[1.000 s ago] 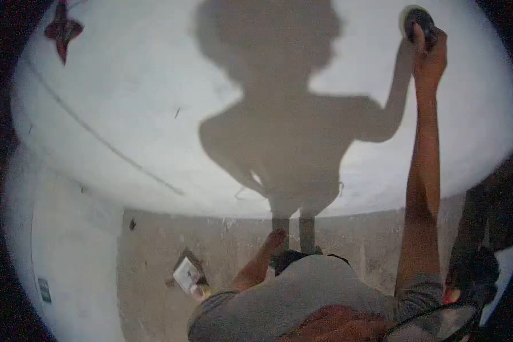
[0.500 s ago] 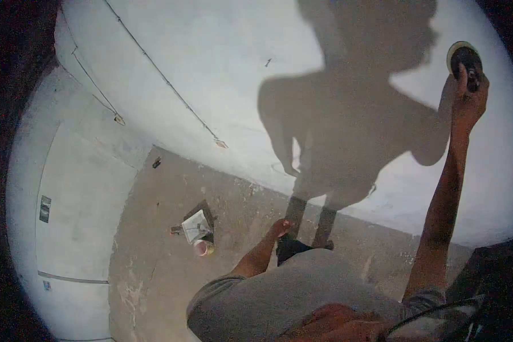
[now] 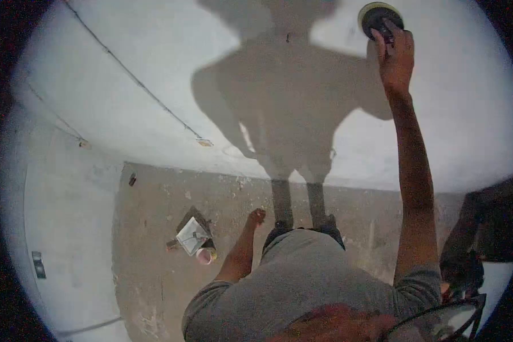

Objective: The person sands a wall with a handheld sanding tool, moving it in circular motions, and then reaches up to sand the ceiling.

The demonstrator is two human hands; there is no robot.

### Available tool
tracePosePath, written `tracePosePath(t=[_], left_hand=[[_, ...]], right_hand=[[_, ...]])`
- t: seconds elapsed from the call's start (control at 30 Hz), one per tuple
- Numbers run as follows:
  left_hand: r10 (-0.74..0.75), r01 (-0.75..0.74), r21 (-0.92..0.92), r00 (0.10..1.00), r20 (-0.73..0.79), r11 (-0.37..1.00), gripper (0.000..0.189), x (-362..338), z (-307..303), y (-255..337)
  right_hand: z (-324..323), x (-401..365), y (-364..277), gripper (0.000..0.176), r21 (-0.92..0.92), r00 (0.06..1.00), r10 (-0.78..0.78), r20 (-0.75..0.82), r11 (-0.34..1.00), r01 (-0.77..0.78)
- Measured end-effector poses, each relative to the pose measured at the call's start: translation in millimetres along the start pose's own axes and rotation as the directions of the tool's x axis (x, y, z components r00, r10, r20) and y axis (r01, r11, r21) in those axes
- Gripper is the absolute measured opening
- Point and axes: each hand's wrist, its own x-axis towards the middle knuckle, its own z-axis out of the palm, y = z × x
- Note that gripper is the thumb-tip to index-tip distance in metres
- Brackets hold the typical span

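Observation:
My right hand is raised high at the upper right. Its fingers are wrapped round the dark back of a round sanding pad with a pale yellow rim. The pad lies against the white wall, beside the shadow of my arm. Low at my side hangs my left hand, with its fingers curled in and nothing visible in them. It is near my dark trousers, above the floor.
On the floor at the left, a white tray sits beside a pinkish tub. A cable runs down the wall to a small box. A nail-like bit sticks out of the wall. My shadow covers its middle.
My right hand and the sanding pad have moved left and up in the view. The view has turned too, so wall, floor and shadow are shifted. My left hand still hangs low.

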Motion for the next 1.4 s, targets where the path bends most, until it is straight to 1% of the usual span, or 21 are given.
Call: tracePosePath(t=[0.07,0.13,0.2,0.23,0.27,0.33,0.37,0.47,0.53,0.67,0.77,0.8,0.9,0.93,0.97,1.0,1.03,1.17,1.27,1.37,1.4], left_hand=[[0.376,-0.247,-0.351,0.851,0.367,0.903,0.029,11.2,-31.3,1.4],[0.239,-0.094,-0.318,0.857,0.457,0.944,0.029,26.0,-54.4,11.9],[0.104,0.046,-0.257,0.835,0.54,0.965,0.03,30.4,-56.9,24.2],[0.174,-0.135,-0.164,0.951,0.256,0.977,0.03,23.6,-54.2,17.9],[0.283,-0.284,-0.019,0.958,-0.039,0.959,0.031,18.9,-62.3,11.3],[0.306,-0.262,0.409,0.951,-0.045,0.874,0.025,22.8,-113.3,6.5],[0.309,-0.269,0.41,0.95,-0.033,0.871,0.025,31.2,-136.7,0.3],[0.166,-0.185,0.294,0.982,0.09,0.938,0.021,41.7,-167.7,1.8],[0.111,-0.067,-0.181,0.963,0.247,0.981,0.013,34.8,-167.4,9.0],[0.145,-0.07,-0.222,0.927,0.345,0.973,0.013,32.2,-133.9,23.1],[0.221,-0.291,0.174,0.916,0.334,0.941,0.02,31.6,-135.2,29.3],[0.248,-0.352,0.301,0.91,0.332,0.886,0.022,29.5,-139.4,28.0],[0.327,-0.477,0.633,0.879,0.348,0.609,0.03,21.1,-149.4,27.1],[0.351,-0.496,0.719,0.865,0.36,0.486,0.033,17.8,-151.0,28.4],[0.351,-0.5,0.719,0.863,0.363,0.484,0.033,13.5,-149.2,27.9],[0.34,-0.421,0.372,0.902,0.265,0.827,0.031,8.1,-143.5,26.5],[0.277,-0.267,-0.079,0.942,0.187,0.96,0.03,7.0,-139.6,27.0],[0.291,-0.279,-0.083,0.932,0.217,0.957,0.03,21.2,-138.4,39.5],[0.228,-0.221,-0.111,0.972,0.052,0.969,0.032,23.8,-135.3,46.0],[0.223,-0.108,-0.366,0.931,0.29,0.924,0.03,23.5,-135.5,53.1],[0.157,-0.155,-0.022,0.966,0.204,0.988,0.03,22.2,-130.5,51.1]], right_hand=[[9.3,-5.9,4.6,0.035,-0.045,0.998,-0.064,-0.018,0.997,0.063],[8.9,3.2,14.5,0.036,-0.043,0.975,-0.181,-0.125,0.983,0.177],[2.5,17.4,14.2,0.035,-0.084,0.988,-0.116,-0.099,0.991,0.108],[1.4,21.3,13.2,0.035,-0.1,0.996,-0.049,-0.074,0.994,0.042],[9.0,12.5,13.7,0.036,-0.126,0.999,0.018,-0.05,0.992,-0.024],[47.1,-31.5,-14.2,0.037,-0.189,0.999,0.01,-0.053,0.982,-0.019],[66.5,-51.5,-27.8,0.037,-0.219,0.999,0.02,-0.043,0.975,-0.029],[83.4,-53.6,-47.1,0.033,-0.085,0.996,0.082,-0.042,0.993,-0.086],[73.7,-25.2,-43.8,0.034,-0.103,0.995,0.058,-0.079,0.993,-0.066],[44.8,10.9,-33.1,0.035,-0.064,0.986,0.106,-0.126,0.991,-0.115],[48.8,-22.3,-26.7,0.034,-0.11,0.989,0.132,-0.067,0.984,-0.139],[52.4,-36.9,-28.4,0.032,-0.247,0.996,-0.007,-0.089,0.969,-0.015],[57.7,-45.5,-33.0,0.033,-0.095,0.987,0.129,-0.101,0.986,-0.139],[56.0,-38.8,-27.7,0.034,-0.133,0.991,0.036,-0.13,0.99,-0.053],[52.5,-26.2,-25.8,0.034,-0.136,0.991,0.034,-0.133,0.989,-0.052],[45.4,-8.9,-25.5,0.035,-0.175,0.991,0.062,-0.118,0.981,-0.082],[37.3,8.5,-26.4,0.036,-0.214,0.99,0.091,-0.105,0.97,-0.112],[33.0,21.2,-31.7,0.037,-0.111,0.975,0.095,-0.202,0.987,-0.119],[51.0,-38.7,-20.4,0.038,-0.149,0.972,0.178,-0.153,0.968,-0.2],[50.1,-46.2,-24.3,0.038,-0.151,0.976,0.162,-0.146,0.971,-0.184],[49.1,-42.0,-25.8,0.038,-0.144,0.977,0.158,-0.144,0.973,-0.179]])
